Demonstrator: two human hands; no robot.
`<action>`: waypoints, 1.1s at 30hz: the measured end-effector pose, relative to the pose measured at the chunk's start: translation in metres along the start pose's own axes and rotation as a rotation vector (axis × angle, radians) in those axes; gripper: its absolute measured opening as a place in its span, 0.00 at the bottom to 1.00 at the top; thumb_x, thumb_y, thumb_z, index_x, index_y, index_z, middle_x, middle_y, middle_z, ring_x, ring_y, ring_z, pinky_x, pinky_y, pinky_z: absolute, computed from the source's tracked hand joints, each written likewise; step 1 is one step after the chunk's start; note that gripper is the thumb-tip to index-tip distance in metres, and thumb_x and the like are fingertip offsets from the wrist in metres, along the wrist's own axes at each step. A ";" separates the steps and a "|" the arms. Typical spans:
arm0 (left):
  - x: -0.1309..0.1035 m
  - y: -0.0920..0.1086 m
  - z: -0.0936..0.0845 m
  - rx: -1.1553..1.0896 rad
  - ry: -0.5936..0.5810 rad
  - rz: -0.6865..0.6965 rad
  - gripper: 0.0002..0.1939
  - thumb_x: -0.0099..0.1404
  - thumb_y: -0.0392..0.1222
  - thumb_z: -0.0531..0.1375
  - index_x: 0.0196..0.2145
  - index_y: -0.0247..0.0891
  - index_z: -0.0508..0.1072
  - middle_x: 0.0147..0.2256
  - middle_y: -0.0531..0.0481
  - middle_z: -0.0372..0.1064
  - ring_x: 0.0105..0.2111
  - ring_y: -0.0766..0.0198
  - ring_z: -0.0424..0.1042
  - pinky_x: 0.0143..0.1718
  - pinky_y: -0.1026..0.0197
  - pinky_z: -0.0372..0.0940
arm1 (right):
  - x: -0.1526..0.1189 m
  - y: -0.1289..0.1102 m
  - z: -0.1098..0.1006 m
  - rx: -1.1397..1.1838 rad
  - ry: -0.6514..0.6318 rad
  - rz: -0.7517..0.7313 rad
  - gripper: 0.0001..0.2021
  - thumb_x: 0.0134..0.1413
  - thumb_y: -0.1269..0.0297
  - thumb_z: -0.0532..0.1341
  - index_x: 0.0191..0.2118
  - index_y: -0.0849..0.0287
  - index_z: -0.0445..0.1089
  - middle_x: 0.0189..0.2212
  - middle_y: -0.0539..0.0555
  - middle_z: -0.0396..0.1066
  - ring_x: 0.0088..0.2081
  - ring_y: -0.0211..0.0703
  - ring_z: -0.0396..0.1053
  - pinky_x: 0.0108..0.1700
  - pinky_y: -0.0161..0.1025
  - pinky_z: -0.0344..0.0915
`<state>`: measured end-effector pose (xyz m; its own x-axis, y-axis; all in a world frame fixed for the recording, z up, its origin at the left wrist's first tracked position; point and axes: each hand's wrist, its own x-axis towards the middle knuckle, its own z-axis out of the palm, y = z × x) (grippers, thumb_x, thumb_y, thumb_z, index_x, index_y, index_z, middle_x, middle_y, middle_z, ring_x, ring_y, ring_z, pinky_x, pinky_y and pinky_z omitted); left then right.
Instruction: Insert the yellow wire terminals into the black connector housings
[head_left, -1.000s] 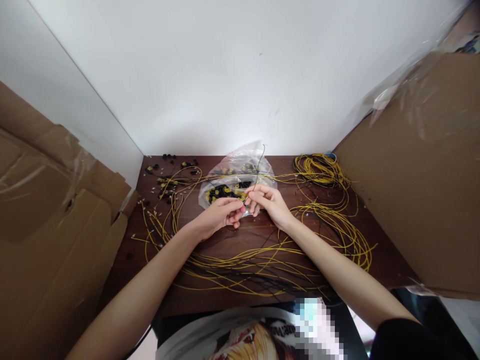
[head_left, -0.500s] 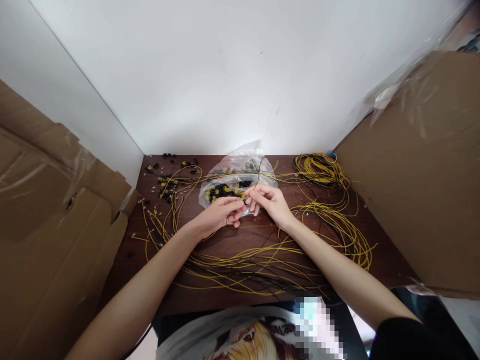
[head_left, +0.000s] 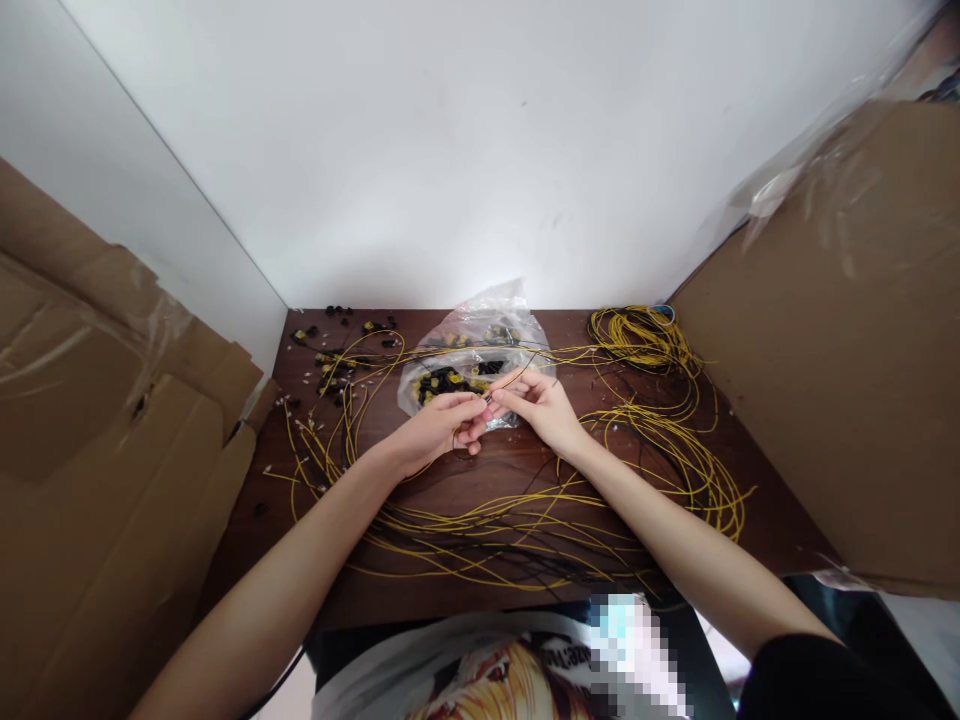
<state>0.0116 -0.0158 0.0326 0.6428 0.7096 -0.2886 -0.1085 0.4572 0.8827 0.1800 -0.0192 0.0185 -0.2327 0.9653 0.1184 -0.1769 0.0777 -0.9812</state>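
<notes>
I have the thin dark wire (head_left: 488, 398) at the middle of my view, held above the tabletop (head_left: 772, 510), just in front of the clear bag. The left hand (head_left: 441, 430) pinches it between thumb and forefinger, the other fingers loosely curled. The right hand (head_left: 546, 412) is closed to a fingertip pinch on it too, thumb forward, its fingers reaching behind.

Half a second ago the wire's free end stood up steeply above the right hand; now it leans over, and the right thumb has moved in close to the left fingertips. I take that to mean both hands are now working one small spot; what exactly they press there is too small for me to tell.

Behind them the clear plastic bag (head_left: 409, 388) slumps, crinkled and shiny, around glossy black and yellow connectors (head_left: 444, 382). To its left lie similar loose pieces (head_left: 337, 365) and tiny white bits (head_left: 310, 424). Slender yellow and black wires (head_left: 465, 523) sweep springily across the dark, wood-grained top, with a neater coil (head_left: 641, 340) at the back right. Creased brown cardboard (head_left: 847, 350) and a smooth white wall (head_left: 450, 150) close things in.
</notes>
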 end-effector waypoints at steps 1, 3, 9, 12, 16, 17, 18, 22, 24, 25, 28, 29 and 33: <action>0.000 0.000 0.000 0.003 -0.004 0.001 0.11 0.61 0.45 0.59 0.28 0.33 0.66 0.21 0.57 0.55 0.21 0.73 0.55 0.25 0.66 0.59 | 0.000 0.000 0.000 0.008 0.002 0.008 0.12 0.45 0.58 0.66 0.32 0.61 0.70 0.24 0.51 0.74 0.26 0.37 0.73 0.34 0.36 0.72; 0.000 0.000 0.000 0.010 -0.006 0.005 0.11 0.61 0.45 0.58 0.28 0.33 0.66 0.21 0.57 0.55 0.21 0.73 0.55 0.25 0.66 0.59 | 0.001 0.000 0.000 0.023 0.008 0.023 0.12 0.44 0.58 0.67 0.31 0.61 0.69 0.25 0.52 0.75 0.26 0.37 0.73 0.34 0.37 0.72; -0.001 0.000 0.001 0.024 -0.004 0.014 0.11 0.62 0.45 0.57 0.29 0.33 0.65 0.20 0.57 0.56 0.21 0.73 0.54 0.24 0.67 0.58 | 0.001 0.000 -0.001 0.068 0.033 0.054 0.13 0.44 0.58 0.67 0.30 0.61 0.68 0.24 0.51 0.75 0.26 0.37 0.74 0.33 0.36 0.72; 0.000 0.000 0.001 0.012 0.001 0.015 0.11 0.62 0.45 0.57 0.29 0.33 0.66 0.20 0.57 0.55 0.20 0.73 0.53 0.24 0.67 0.57 | 0.002 0.000 -0.001 0.056 0.029 0.043 0.12 0.44 0.59 0.67 0.30 0.62 0.68 0.24 0.51 0.75 0.26 0.37 0.74 0.33 0.36 0.72; 0.001 -0.001 -0.001 -0.020 0.011 0.011 0.12 0.63 0.45 0.54 0.31 0.32 0.68 0.19 0.56 0.55 0.19 0.73 0.51 0.24 0.66 0.58 | 0.002 -0.001 -0.001 0.033 0.025 0.013 0.11 0.45 0.60 0.67 0.31 0.63 0.69 0.24 0.52 0.75 0.26 0.37 0.73 0.32 0.35 0.72; 0.001 -0.001 -0.002 -0.033 0.012 0.010 0.13 0.64 0.45 0.53 0.31 0.31 0.68 0.18 0.56 0.55 0.19 0.72 0.51 0.23 0.66 0.58 | 0.002 -0.001 -0.002 0.029 0.027 0.004 0.11 0.45 0.61 0.67 0.31 0.63 0.70 0.24 0.51 0.75 0.26 0.36 0.73 0.32 0.34 0.72; 0.002 -0.001 -0.002 -0.044 0.013 0.011 0.13 0.64 0.45 0.53 0.32 0.31 0.69 0.18 0.56 0.55 0.19 0.72 0.51 0.23 0.66 0.58 | 0.002 -0.001 -0.002 0.023 0.028 -0.005 0.10 0.45 0.61 0.67 0.31 0.63 0.70 0.24 0.51 0.74 0.26 0.36 0.72 0.31 0.34 0.71; 0.002 -0.002 -0.002 -0.040 0.005 0.022 0.12 0.63 0.43 0.54 0.33 0.30 0.70 0.18 0.57 0.54 0.18 0.73 0.51 0.24 0.66 0.58 | 0.002 -0.001 -0.002 0.002 0.023 -0.035 0.09 0.44 0.63 0.67 0.30 0.62 0.72 0.24 0.50 0.74 0.25 0.34 0.70 0.30 0.32 0.70; 0.002 -0.002 -0.002 -0.035 -0.005 0.024 0.11 0.63 0.43 0.56 0.32 0.31 0.69 0.18 0.56 0.55 0.19 0.74 0.52 0.24 0.66 0.58 | 0.002 -0.001 -0.002 0.012 0.013 -0.031 0.08 0.44 0.63 0.67 0.30 0.63 0.72 0.24 0.50 0.74 0.25 0.34 0.70 0.30 0.31 0.69; 0.002 -0.002 -0.002 -0.036 -0.010 0.025 0.10 0.63 0.43 0.56 0.32 0.31 0.69 0.18 0.56 0.56 0.19 0.73 0.53 0.24 0.66 0.58 | 0.002 -0.001 -0.002 0.017 0.008 -0.027 0.09 0.45 0.63 0.67 0.30 0.63 0.71 0.24 0.51 0.74 0.26 0.34 0.71 0.30 0.31 0.69; 0.002 -0.002 -0.002 -0.042 -0.015 0.025 0.10 0.62 0.43 0.57 0.31 0.32 0.68 0.19 0.56 0.57 0.19 0.73 0.55 0.24 0.67 0.57 | 0.002 -0.002 -0.002 0.027 0.002 -0.010 0.09 0.45 0.63 0.67 0.30 0.63 0.71 0.23 0.51 0.74 0.25 0.34 0.71 0.30 0.31 0.69; 0.002 -0.002 -0.002 -0.042 -0.015 0.026 0.10 0.62 0.43 0.57 0.30 0.32 0.68 0.19 0.56 0.57 0.19 0.73 0.55 0.24 0.67 0.57 | 0.002 -0.002 -0.002 0.032 -0.001 -0.003 0.09 0.45 0.63 0.67 0.30 0.63 0.70 0.23 0.51 0.73 0.25 0.34 0.71 0.30 0.31 0.69; 0.001 -0.001 0.000 -0.048 -0.012 0.023 0.10 0.62 0.42 0.58 0.29 0.31 0.68 0.18 0.56 0.56 0.19 0.74 0.54 0.24 0.67 0.57 | 0.002 -0.001 -0.002 0.082 0.002 0.015 0.10 0.46 0.61 0.66 0.30 0.62 0.69 0.25 0.51 0.74 0.26 0.35 0.72 0.31 0.33 0.70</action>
<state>0.0126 -0.0154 0.0313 0.6487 0.7140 -0.2635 -0.1597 0.4662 0.8701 0.1816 -0.0171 0.0191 -0.2338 0.9668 0.1035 -0.2511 0.0427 -0.9670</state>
